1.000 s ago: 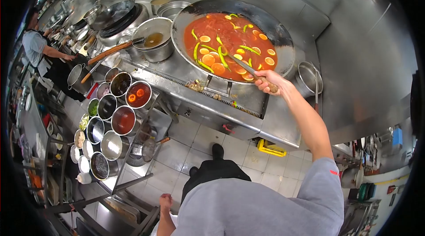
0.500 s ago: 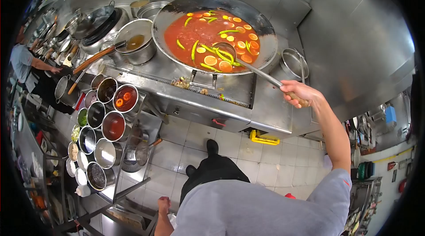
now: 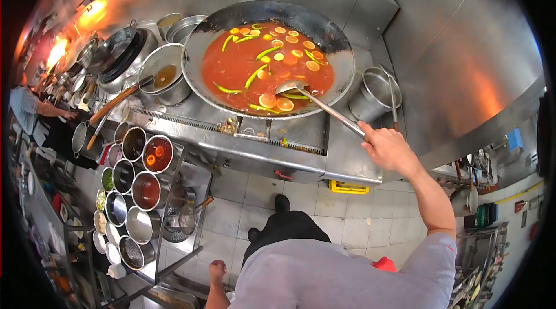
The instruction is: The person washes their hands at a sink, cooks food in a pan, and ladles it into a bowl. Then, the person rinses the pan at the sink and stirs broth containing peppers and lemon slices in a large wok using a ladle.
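My right hand (image 3: 385, 145) is wrapped round the handle of a long metal ladle (image 3: 336, 114). The ladle's bowl rests at the surface of red liquid (image 3: 231, 68) in a very large wok (image 3: 193, 77), near its front right. Citrus slices (image 3: 313, 66) and long green peppers (image 3: 255, 76) float in the liquid, with two slices and a pepper close to the ladle bowl. Low beside my body, my left hand (image 3: 218, 270) hangs with its fingers curled; whether it holds anything is hidden.
A pot with a ladle (image 3: 379, 89) stands right of the wok; another pot (image 3: 168, 89) stands left. A rack of sauce containers (image 3: 146, 190) is at the left. Flames (image 3: 58, 51) rise near another person (image 3: 26, 109) at the far left. A yellow object (image 3: 349, 187) lies below the counter.
The ladle has swung from the wok's middle toward its front right, and my right hand has moved outward with it. Floating peppers and slices have shifted. Flames have appeared at the far left.
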A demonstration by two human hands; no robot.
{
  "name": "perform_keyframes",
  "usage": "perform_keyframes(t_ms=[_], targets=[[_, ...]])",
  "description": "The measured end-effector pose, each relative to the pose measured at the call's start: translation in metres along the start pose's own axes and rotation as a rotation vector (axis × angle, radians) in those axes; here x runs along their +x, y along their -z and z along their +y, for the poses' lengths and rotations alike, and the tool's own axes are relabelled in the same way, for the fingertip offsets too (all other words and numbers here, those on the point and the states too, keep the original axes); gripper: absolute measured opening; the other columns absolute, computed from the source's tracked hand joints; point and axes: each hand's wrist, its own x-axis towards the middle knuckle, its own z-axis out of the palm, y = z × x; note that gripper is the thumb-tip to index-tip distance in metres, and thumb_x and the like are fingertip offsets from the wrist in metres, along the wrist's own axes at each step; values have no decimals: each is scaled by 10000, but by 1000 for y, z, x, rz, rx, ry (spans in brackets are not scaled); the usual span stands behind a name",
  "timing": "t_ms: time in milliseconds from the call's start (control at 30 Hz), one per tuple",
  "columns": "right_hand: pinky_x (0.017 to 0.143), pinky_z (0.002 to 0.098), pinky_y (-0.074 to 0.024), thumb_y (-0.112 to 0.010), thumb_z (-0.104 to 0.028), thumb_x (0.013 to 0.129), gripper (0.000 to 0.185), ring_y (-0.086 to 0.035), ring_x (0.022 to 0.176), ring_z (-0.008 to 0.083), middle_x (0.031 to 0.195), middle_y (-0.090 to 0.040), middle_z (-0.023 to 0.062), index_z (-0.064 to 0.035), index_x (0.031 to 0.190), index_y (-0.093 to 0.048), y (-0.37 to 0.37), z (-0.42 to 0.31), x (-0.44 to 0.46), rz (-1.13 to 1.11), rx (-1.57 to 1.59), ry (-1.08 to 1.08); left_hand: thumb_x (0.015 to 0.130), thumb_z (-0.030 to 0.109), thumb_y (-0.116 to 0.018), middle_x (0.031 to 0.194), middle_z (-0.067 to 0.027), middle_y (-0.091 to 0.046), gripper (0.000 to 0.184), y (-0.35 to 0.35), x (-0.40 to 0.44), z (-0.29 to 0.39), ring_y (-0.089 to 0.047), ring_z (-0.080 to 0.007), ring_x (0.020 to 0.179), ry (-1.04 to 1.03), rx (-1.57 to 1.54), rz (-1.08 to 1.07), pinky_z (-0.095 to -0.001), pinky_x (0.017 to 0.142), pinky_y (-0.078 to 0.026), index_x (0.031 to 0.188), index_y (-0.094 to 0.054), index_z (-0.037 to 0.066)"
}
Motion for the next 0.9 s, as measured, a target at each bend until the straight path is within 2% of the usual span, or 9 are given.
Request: perform_keyframes(t_ms=[33, 133, 267, 367, 433, 467, 900], targets=[[722, 521, -483, -550, -153, 867, 495, -624, 788, 428, 819, -640, 240, 4, 1319, -424, -1, 1, 9, -13, -32, 2, 841, 103, -518, 699, -52, -614, 131, -4, 1, 7, -577, -127, 546, 44, -11, 14, -266, 444, -473, 883, -626, 41], [707, 509, -476, -561, -152, 864, 487, -608, 779, 422, 810, -641, 209, -21, 1312, -422, -12, 11, 36, 69, -30, 22, 840, 114, -523, 712, -54, -617, 134, -13, 1, 24, -584, -131, 559, 5, -9, 31, -277, 458, -487, 891, -623, 42], [709, 516, -475, -549, -150, 868, 473, -610, 781, 422, 825, -636, 219, -17, 1306, -429, -24, 32, 81, 68, -26, 10, 839, 126, -529, 717, -60, -618, 141, -28, 5, 35, -591, -138, 572, -2, -64, 49, -289, 471, -497, 903, -621, 41], [712, 525, -473, -544, -154, 869, 481, -611, 782, 426, 840, -634, 221, -21, 1313, -416, -38, 50, 117, 151, -26, 65, 840, 132, -533, 714, -62, -620, 141, -41, 7, 44, -595, -143, 578, 14, -35, 77, -292, 476, -501, 905, -620, 43], [694, 495, -502, -543, -152, 863, 471, -638, 746, 409, 812, -649, 223, 40, 1283, -453, -45, 59, 140, 255, -54, 128, 843, 132, -529, 717, -64, -625, 139, -52, 3, 49, -598, -148, 580, 34, -35, 80, -296, 478, -503, 897, -623, 45], [694, 495, -502, -543, -152, 863, 471, -638, 746, 409, 812, -649, 223, 40, 1283, -453, -46, 62, 150, 255, -51, 129, 843, 132, -529, 717, -64, -625, 139, -58, 3, 53, -598, -148, 580, 34, -34, 84, -296, 478, -503, 897, -623, 45], [668, 465, -541, -576, -90, 793, 335, -666, 786, 369, 851, -657, 212, -19, 1114, -513, -52, 62, 243, 391, -9, 86, 846, 72, -483, 720, -62, -616, 148, -121, 10, 112, -576, -138, 571, -8, -9, 51, -285, 467, -473, 870, -625, 36]])
